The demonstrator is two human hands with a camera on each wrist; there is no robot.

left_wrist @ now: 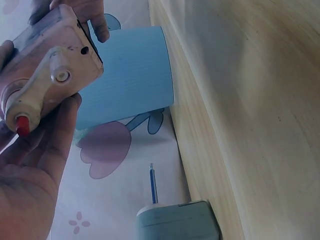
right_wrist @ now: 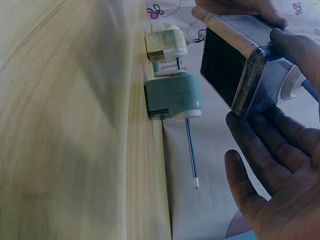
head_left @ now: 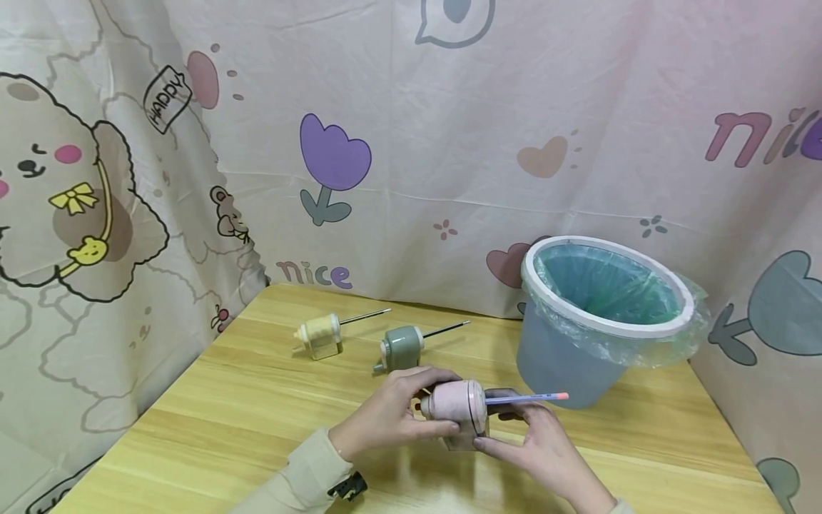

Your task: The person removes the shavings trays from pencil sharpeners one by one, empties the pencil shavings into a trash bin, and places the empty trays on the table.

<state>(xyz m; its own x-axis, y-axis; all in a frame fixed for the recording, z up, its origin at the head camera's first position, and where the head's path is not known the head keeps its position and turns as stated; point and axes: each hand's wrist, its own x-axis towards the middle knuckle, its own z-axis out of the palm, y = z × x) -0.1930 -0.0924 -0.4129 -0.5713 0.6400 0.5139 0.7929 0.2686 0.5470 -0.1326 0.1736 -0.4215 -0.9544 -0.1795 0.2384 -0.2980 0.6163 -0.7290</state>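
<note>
Steadying the pink sharpener [head_left: 452, 400] over the near table [head_left: 411, 489], the left hand [head_left: 393, 414] grips its body while the right hand [head_left: 542, 444], partly hidden, seems to pinch the clear bin [head_left: 461, 440] for opening, which calls for a straight pull.

Held sharpener [head_left: 452, 403]: between left hand [head_left: 392, 412] and right hand [head_left: 542, 442];
Middle sharpener [head_left: 404, 346]: behind it, on table [head_left: 250, 417], right of leftmost sharpener [head_left: 322, 334];
Bin [head_left: 561, 364]: right, before cloth [head_left: 411, 175]
</note>
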